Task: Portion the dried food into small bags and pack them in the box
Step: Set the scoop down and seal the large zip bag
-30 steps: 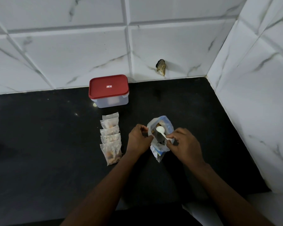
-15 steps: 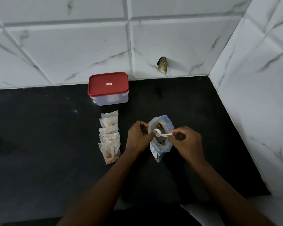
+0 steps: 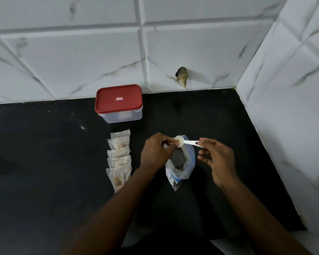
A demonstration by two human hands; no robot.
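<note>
Black counter (image 3: 44, 172) under me, tucked in corner. White marbled tile back wall (image 3: 63, 61), right wall (image 3: 293, 107). Chipped hole (image 3: 181, 76) low in back wall. Dim light.

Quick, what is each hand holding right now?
Left hand: pinches the food bag at its rim.
Right hand: pinches the white scoop by its handle.

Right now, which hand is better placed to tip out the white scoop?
The right hand: it pinches the handle of the white scoop, whose bowl is over the open bag. The left hand pinches the bag's rim beside the bowl.
</note>
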